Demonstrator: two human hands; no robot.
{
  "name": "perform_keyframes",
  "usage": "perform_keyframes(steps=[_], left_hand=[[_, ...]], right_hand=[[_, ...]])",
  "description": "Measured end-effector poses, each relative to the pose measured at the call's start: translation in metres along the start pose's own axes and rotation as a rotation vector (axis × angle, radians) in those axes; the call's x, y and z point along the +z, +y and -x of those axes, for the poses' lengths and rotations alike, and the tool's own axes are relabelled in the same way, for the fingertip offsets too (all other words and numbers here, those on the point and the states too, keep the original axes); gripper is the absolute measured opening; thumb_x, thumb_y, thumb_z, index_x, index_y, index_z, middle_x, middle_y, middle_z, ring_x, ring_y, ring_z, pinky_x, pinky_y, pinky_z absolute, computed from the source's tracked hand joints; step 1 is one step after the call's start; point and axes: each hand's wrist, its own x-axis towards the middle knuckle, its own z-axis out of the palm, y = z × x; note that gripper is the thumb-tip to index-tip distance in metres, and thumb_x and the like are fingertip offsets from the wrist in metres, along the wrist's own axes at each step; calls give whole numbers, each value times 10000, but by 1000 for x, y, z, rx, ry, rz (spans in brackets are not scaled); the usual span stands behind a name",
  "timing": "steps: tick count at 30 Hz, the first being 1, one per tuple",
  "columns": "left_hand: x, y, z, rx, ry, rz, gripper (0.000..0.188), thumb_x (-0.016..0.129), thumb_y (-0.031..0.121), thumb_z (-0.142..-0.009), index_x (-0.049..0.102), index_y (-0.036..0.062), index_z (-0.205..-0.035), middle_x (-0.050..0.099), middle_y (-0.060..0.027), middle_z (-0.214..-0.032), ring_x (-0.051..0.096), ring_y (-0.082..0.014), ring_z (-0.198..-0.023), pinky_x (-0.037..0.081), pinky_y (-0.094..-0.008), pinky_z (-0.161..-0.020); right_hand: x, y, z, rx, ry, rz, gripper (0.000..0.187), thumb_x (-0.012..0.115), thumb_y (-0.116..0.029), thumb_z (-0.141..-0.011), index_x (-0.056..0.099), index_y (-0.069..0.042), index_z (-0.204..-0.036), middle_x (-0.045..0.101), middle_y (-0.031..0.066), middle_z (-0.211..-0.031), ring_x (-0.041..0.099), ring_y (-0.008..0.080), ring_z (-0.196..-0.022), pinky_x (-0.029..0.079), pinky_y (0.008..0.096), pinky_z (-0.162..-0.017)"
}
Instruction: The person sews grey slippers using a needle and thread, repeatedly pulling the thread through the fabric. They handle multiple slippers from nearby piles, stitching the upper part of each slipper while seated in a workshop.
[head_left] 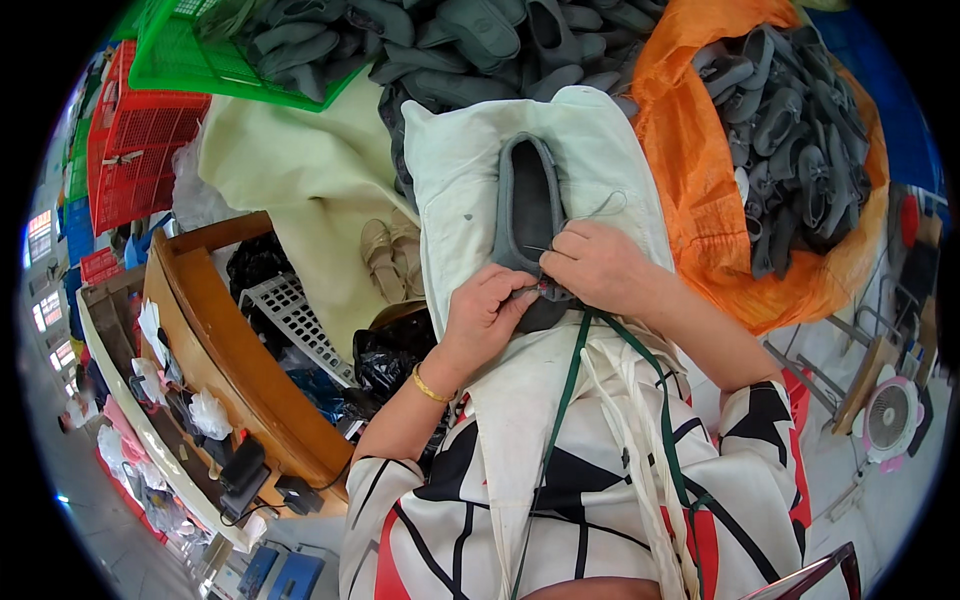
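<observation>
A grey slip-on shoe (508,200) lies on a white cushion (455,160) in front of me, its opening facing up and its toe towards my body. My left hand (487,308) is closed on the shoe's toe end, thumb and forefinger pinching beside a small bow with a reddish spot. Close by on the right, my right hand (590,262) is closed in a pinch over the shoe's front edge. A thin needle (535,247) pokes out from its fingertips, and a fine thread (605,203) loops over the cushion. The fingers partly hide the toe.
Grey shoes (480,35) are heaped beyond the cushion. An orange sack (685,150) of them stands right, a green crate (185,55) far left. Left are a wooden drawer unit (245,370) and tan shoes (380,255). A small fan (892,418) stands far right. Green straps (567,390) hang over my lap.
</observation>
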Motion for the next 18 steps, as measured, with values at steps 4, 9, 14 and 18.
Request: perform_keyframes(steps=[4, 9, 14, 18], left_hand=[[0, 1, 1, -37, 5, 18, 153, 738, 31, -847, 709, 23, -997, 648, -90, -840, 593, -196, -718, 472, -283, -638], [0, 0, 1, -86, -15, 39, 135, 736, 45, -860, 716, 22, -992, 639, -78, -823, 576, -175, -712, 456, -270, -637], [2, -2, 3, -97, 6, 91, 128, 737, 55, -862, 722, 26, -985, 624, -69, -799, 559, -163, -685, 445, -266, -618], [4, -1, 3, -78, 38, 71, 133, 747, 64, -846, 727, 39, -975, 609, -74, -770, 561, -178, -635, 450, -282, -576]], right_hand=[[-2, 0, -2, -20, 2, 52, 172, 638, -126, -724, 618, -65, -884, 516, 60, -791, 559, 247, -758, 493, 341, -653], [10, 10, -3, 82, 28, 260, 124, 617, -137, -717, 577, -87, -824, 503, 54, -785, 566, 232, -768, 499, 335, -650], [11, 18, -8, 122, 66, 303, 108, 609, -121, -712, 566, -93, -807, 500, 56, -781, 573, 231, -773, 505, 338, -649], [8, 19, -13, 223, 178, 208, 65, 631, -94, -808, 572, -72, -825, 531, 70, -768, 585, 226, -752, 505, 330, -652]])
